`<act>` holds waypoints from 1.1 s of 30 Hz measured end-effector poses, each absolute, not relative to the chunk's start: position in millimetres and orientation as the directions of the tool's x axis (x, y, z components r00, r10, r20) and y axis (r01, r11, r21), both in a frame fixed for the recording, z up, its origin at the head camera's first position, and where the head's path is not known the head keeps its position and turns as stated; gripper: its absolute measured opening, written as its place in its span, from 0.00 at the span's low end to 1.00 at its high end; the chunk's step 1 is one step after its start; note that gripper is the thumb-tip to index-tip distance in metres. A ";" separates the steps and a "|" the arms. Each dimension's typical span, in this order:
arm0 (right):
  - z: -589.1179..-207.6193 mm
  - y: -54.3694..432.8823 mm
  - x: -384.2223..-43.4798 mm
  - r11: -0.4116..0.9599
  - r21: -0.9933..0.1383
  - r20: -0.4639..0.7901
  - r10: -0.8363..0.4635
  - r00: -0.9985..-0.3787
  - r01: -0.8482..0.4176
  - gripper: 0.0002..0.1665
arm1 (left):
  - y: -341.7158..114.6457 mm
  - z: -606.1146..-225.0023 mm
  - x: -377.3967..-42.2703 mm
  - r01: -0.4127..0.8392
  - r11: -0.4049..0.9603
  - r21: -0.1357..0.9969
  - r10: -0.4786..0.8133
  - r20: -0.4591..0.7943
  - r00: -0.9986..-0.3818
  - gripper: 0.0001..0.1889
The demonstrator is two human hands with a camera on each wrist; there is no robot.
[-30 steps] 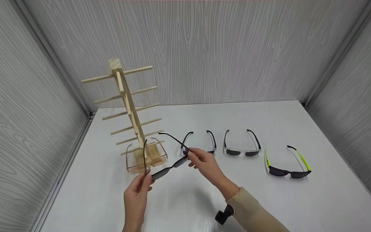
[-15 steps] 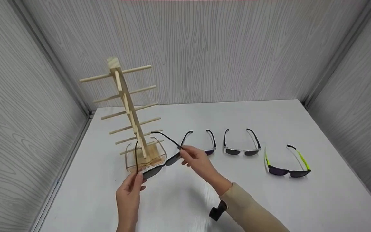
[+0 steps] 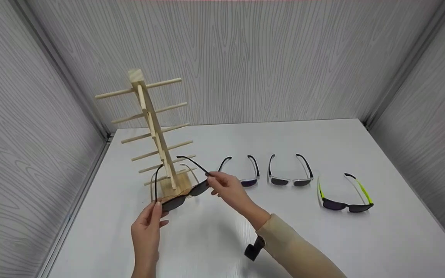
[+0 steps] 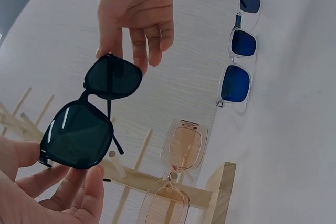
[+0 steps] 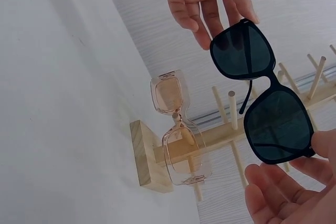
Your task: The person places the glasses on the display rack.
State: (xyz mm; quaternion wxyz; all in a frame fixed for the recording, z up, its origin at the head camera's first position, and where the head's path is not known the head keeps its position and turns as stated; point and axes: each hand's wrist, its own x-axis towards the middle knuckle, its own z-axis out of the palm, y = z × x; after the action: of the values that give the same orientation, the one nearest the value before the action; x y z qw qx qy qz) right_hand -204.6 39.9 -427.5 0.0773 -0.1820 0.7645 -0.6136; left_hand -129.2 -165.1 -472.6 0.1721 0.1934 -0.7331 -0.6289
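Observation:
Black sunglasses [image 3: 173, 203] with dark lenses are held up between both hands, temples unfolded and pointing towards the wooden display stand [image 3: 149, 116]. My left hand [image 3: 145, 229] pinches the frame's left corner by the hinge, thumb against fingers. The opposite corner is pinched by my right hand [image 3: 230, 193]. In the right wrist view the sunglasses [image 5: 278, 124] hang tilted, apart from the stand's pegs. Clear glasses with peach lenses [image 5: 170, 95] sit on the stand's lowest front peg; in the head view the black pair partly hides them.
Three more pairs lie unfolded to the right on the white table [image 3: 284, 143]: clear-framed ones with blue lenses [image 3: 249, 182], clear-framed ones with dark lenses [image 3: 302, 183], and black ones with neon-yellow temples [image 3: 357, 209]. Wood-grain panels [image 3: 245, 61] enclose the back and sides.
Both hands have carried the black sunglasses leftwards and slightly up, so the pair now overlaps the peach-lensed glasses in the head view. The other glasses have stayed put.

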 end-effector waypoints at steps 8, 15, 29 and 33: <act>-427.1 32.3 -210.4 0.206 -0.960 0.102 -0.371 -0.923 -0.189 0.19 | -172.5 -474.1 -135.4 -0.069 0.120 0.990 -0.507 0.001 -0.862 0.24; -455.6 25.8 -233.0 0.216 -0.958 0.094 -0.376 -0.922 -0.186 0.20 | -179.9 -475.7 -141.4 -0.053 0.133 0.990 -0.507 0.022 -0.862 0.23; -454.2 15.3 -242.4 0.277 -0.944 0.063 -0.376 -0.924 -0.177 0.23 | -192.8 -475.5 -153.3 -0.022 0.136 0.990 -0.509 0.051 -0.860 0.24; -452.3 12.1 -244.2 0.303 -0.934 0.069 -0.370 -0.926 -0.191 0.23 | -196.3 -474.5 -156.4 0.012 0.133 0.991 -0.504 0.078 -0.860 0.23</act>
State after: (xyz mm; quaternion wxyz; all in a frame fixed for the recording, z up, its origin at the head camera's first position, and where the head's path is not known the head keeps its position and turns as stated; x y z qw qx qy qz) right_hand -244.2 12.1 -452.3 0.0795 -0.1745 0.8033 -0.5639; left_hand -156.4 -196.3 -474.5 0.2027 0.1696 -0.7248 -0.6363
